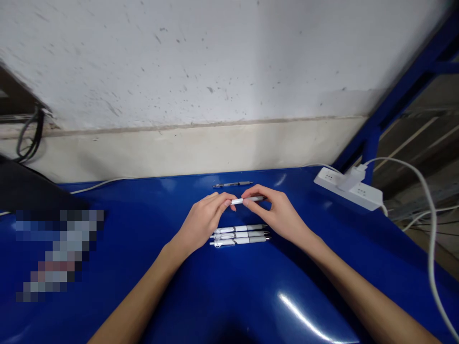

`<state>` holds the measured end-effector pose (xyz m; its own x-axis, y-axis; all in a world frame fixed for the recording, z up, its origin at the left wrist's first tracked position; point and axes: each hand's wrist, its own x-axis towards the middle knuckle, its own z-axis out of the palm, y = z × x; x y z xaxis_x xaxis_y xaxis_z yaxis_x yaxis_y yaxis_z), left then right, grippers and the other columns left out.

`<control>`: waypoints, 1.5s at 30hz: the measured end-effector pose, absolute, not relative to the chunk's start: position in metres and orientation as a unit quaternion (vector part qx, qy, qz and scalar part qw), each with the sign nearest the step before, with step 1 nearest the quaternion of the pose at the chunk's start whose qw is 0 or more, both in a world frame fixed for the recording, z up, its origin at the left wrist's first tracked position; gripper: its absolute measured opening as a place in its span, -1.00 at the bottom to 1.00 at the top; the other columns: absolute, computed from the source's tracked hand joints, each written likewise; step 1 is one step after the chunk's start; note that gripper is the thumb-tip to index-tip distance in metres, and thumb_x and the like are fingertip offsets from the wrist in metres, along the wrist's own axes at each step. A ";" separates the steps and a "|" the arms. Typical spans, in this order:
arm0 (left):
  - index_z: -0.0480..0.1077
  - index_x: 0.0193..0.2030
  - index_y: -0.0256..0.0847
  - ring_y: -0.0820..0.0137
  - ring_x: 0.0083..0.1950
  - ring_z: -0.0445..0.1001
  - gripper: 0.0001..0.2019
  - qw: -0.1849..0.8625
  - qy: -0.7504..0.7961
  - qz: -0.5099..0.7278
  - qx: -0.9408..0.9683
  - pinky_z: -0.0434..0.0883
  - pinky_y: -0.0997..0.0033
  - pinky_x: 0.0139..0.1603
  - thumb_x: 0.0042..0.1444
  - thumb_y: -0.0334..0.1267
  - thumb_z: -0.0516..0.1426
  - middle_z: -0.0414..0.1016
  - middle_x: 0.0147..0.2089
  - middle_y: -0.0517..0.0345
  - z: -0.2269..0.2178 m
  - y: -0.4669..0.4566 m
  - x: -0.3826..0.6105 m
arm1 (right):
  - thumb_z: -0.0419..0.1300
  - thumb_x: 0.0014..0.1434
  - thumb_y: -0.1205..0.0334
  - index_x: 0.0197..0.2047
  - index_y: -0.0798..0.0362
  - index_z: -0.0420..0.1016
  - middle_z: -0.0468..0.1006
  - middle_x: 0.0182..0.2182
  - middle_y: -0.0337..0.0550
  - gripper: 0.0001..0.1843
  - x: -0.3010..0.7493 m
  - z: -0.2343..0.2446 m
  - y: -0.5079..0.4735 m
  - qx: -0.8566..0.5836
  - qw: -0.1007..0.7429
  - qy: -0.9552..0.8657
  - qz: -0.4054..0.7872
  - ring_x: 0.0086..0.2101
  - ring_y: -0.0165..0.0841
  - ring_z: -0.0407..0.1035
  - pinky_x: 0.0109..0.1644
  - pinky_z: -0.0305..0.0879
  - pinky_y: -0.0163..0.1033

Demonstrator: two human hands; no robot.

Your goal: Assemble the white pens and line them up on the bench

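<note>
Glossy blue bench (215,296), bright light streak at the near right, plain surface under the forearms. Working outward from the near side: row of three white pens (241,235) lying side by side, roughly parallel, clips to the left, dark tips to the right. Gaps between them are thin; can't tell if any touch.

Just beyond the row, held pen (237,201), up between both hands, roughly level. Left hand (203,217): grip clamped on its left end, thumb and index. Right hand (281,210): grip clamped further right, barrel passing behind the thumb side. Only a short white stretch shows between the two; can't tell whether the pen is whole or parted.

Risks, my read: fingertip-only hold on a slim smooth barrel, so uneven pull or twist could let it slip or spin. If it drops, slick bench means it could roll into the row. Left wrist sits close to the clip ends; a low sweep could skew them.

Past the hands, lone clear-and-dark pen (233,184), lying apart near the back edge. Back right, white power strip (363,192) with a plug in, loose cable (432,234) looping down. Speckled wall (215,71) behind.
</note>
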<state>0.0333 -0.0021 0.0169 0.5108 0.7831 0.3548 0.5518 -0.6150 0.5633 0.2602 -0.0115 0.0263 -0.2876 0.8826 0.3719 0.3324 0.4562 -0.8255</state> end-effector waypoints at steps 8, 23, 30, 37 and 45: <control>0.48 -0.02 -0.11 0.32 -0.12 0.49 -0.69 0.217 0.402 0.295 0.839 0.36 0.30 0.01 0.55 -0.22 -0.10 0.59 -0.16 0.20 0.019 -0.003 0.035 | 0.26 0.35 0.29 -0.14 -0.03 0.60 0.65 -0.18 -0.20 -0.92 0.262 0.027 -0.011 -0.412 0.455 -0.733 0.293 -0.13 -0.30 0.55 0.00 0.44 -0.20; 0.35 0.38 -0.01 0.36 -0.06 0.48 -0.56 0.251 0.363 0.316 0.840 0.43 0.25 0.13 0.52 -0.37 -0.13 0.51 0.14 0.05 0.010 0.003 0.030 | 0.26 0.35 0.12 -0.08 -0.02 0.58 0.67 -0.08 -0.11 -0.84 0.267 0.022 -0.002 -0.435 0.511 -0.648 0.359 -0.09 -0.23 0.56 0.10 0.45 -0.07; 0.41 0.31 -0.03 0.28 0.08 0.44 -0.59 0.206 0.393 0.326 0.835 0.38 0.18 0.20 0.51 -0.41 -0.10 0.49 0.12 0.04 0.010 0.006 0.027 | 0.24 0.33 0.06 -0.11 0.01 0.56 0.64 -0.24 -0.12 -0.79 0.274 0.020 0.004 -0.477 0.536 -0.597 0.359 -0.26 -0.28 0.53 -0.10 0.46 -0.14; 0.41 0.29 -0.02 0.24 0.19 0.41 -0.59 0.186 0.382 0.332 0.842 0.33 0.07 0.29 0.51 -0.42 -0.10 0.49 0.19 0.04 0.008 0.007 0.027 | 0.16 0.40 0.05 -0.14 0.00 0.54 0.61 -0.22 -0.12 -0.78 0.272 0.014 0.001 -0.509 0.478 -0.650 0.299 -0.21 -0.24 0.55 -0.02 0.45 -0.08; 0.44 0.25 0.00 0.25 0.22 0.44 -0.61 0.191 0.373 0.319 0.850 0.29 0.07 0.33 0.52 -0.40 -0.10 0.52 0.17 0.07 0.012 0.004 0.030 | 0.12 0.43 -0.03 -0.26 0.02 0.53 0.59 -0.35 -0.17 -0.66 0.262 0.012 -0.006 -0.484 0.407 -0.682 0.368 -0.32 -0.30 0.52 -0.15 0.43 -0.17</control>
